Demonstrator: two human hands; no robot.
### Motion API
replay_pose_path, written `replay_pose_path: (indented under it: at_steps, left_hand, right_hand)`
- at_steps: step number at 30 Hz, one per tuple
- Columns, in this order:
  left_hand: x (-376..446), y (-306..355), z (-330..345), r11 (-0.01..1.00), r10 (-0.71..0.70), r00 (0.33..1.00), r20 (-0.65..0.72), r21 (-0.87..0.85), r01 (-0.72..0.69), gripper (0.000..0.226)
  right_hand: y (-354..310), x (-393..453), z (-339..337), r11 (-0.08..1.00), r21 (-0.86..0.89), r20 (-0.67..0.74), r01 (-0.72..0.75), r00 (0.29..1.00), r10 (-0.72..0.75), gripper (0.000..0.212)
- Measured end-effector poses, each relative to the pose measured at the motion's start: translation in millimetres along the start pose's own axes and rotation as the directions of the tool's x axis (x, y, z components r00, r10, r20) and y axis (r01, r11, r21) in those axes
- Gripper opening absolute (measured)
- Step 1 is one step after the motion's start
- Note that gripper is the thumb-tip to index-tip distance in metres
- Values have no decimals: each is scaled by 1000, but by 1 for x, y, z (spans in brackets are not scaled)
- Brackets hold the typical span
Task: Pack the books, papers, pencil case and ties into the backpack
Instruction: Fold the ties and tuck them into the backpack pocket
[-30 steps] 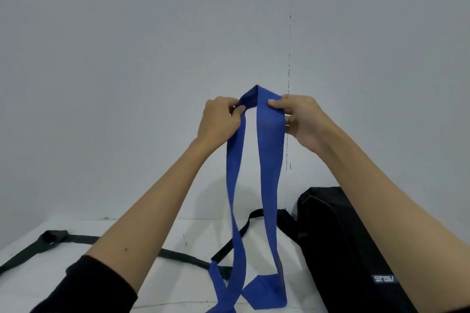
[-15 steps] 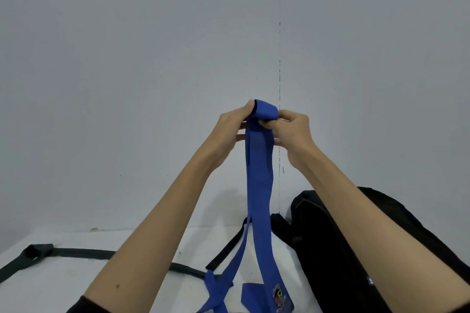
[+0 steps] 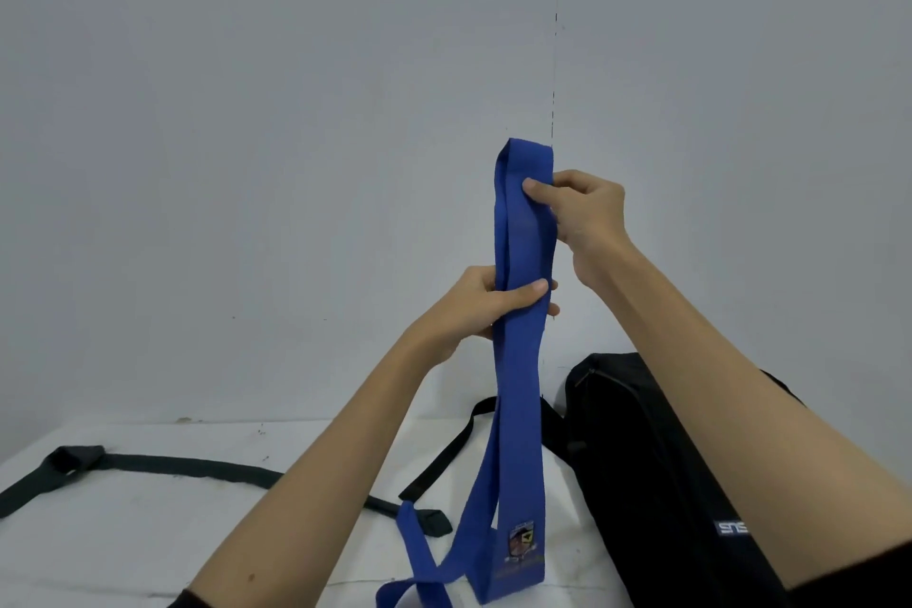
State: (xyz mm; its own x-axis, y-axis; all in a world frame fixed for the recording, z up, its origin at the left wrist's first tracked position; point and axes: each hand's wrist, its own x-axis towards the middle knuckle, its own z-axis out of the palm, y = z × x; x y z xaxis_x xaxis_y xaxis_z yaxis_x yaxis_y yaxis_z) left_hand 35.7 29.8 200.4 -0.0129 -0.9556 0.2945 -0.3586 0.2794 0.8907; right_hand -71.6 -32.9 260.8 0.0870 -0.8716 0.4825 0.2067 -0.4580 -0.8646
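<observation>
You held the blue tie (image 3: 523, 360) doubled over, its long axis running straight up and down, the fold at the top and both tails hanging to the white table (image 3: 148, 533). Your right hand (image 3: 585, 210) pinched it just below the fold; your left hand (image 3: 486, 306) wrapped around both layers lower down. The wide end carried a crest badge near its tip. The black backpack (image 3: 656, 484) lay to the right, and a dark tie (image 3: 172, 467) stretched across the table on the left.
</observation>
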Motion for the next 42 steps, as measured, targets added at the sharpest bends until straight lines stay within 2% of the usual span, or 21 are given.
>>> replay_pose_path:
  at_steps: [3, 8, 10, 13, 16, 18, 22, 25, 27, 29, 32, 34, 36, 38, 40, 42]
  left_hand:
    - [1, 2, -4, 999, 26, 999, -30, -19, -27, 22]
    - [14, 16, -12, 994, 40, 961, -275, -90, -67, 37]
    - [20, 20, -15, 994, 26, 941, -337, -92, -60, 40]
    - [23, 18, -16, 998, -29, 956, -293, -66, 10, 34]
    - [21, 8, -19, 966, -128, 975, -179, -247, 82, 32]
    - [20, 1, -21, 946, -153, 978, -143, -306, 103, 32]
    - [19, -5, -23, 962, -168, 974, -150, -243, 128, 34]
    - [18, 7, -26, 973, -161, 982, -98, -180, 142, 47]
    - [22, 18, -26, 978, -125, 989, -73, -179, 110, 51]
    - [26, 28, -26, 980, -91, 989, -118, -186, 68, 41]
    - [30, 40, -26, 978, -59, 982, -180, -205, 21, 26]
    - [30, 48, -25, 974, -19, 982, -188, -224, -25, 27]
    - [31, 57, -24, 962, 33, 978, -205, -260, -87, 31]
    - [32, 66, -28, 931, 82, 970, -230, -329, -157, 34]
    - [31, 71, -32, 909, 103, 964, -247, -370, -192, 31]
    - [27, 67, -34, 897, 58, 977, -208, -420, -142, 34]
  right_hand:
    - [1, -1, -2, 999, 36, 66, -17, 998, 14, 7]
    - [19, -14, -7, 989, 57, 193, -136, 973, 123, 41]
    - [31, -21, -9, 989, 14, 252, -148, 958, 140, 41]
    - [41, -25, -8, 986, 43, 235, -164, 960, 150, 26]
    - [44, -22, -10, 981, -31, 185, -192, 963, 194, 17]
    - [45, -18, -14, 970, -103, 166, -218, 958, 233, 12]
    - [35, -11, -21, 952, -229, 169, -201, 955, 242, 15]
    - [22, -9, -20, 976, -106, 226, -189, 951, 209, 18]
    - [14, -10, -16, 984, -77, 272, -160, 946, 175, 20]
    - [13, -13, -11, 985, -129, 276, -119, 949, 151, 19]
    - [19, -17, -8, 985, -169, 209, -27, 976, 63, 18]
    - [26, -19, -10, 981, -193, 176, 16, 984, 19, 17]
    - [31, -22, -13, 972, -228, 246, -46, 964, 104, 30]
    - [35, -27, -14, 963, -247, 380, -111, 903, 201, 31]
    - [33, -28, -13, 979, -159, 434, -124, 882, 182, 19]
    - [24, -24, -10, 992, -28, 425, -126, 896, 126, 16]
